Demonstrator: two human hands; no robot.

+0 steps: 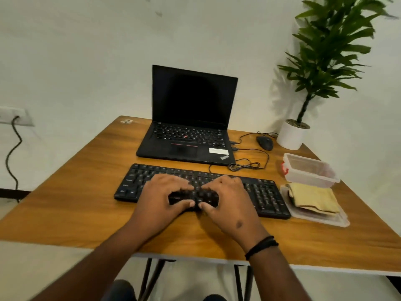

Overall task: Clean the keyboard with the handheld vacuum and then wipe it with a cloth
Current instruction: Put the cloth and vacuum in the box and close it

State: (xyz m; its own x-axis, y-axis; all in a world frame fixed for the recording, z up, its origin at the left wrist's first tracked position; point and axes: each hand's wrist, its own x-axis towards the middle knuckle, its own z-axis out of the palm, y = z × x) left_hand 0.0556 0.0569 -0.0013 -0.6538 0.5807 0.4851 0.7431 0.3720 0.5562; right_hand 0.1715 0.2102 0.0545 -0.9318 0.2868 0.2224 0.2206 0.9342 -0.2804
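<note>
A black keyboard (263,193) lies across the middle of the wooden table (86,205). Both my hands are on its middle keys. My left hand (160,196) rests there with fingers bent down over the keys and its thumb at the front edge. Beside it, my right hand (227,198) lies the same way, and the two thumbs nearly meet. Neither hand holds anything that I can see. A folded yellow cloth (312,197) sits on a clear plastic lid just right of the keyboard. I see no handheld vacuum.
An open black laptop (191,118) stands behind the keyboard, with a wired mouse (265,142) and coiled cables to its right. A clear plastic container (310,170) sits behind the cloth. A potted plant (291,135) fills the back right corner. A wall socket and cable are at left.
</note>
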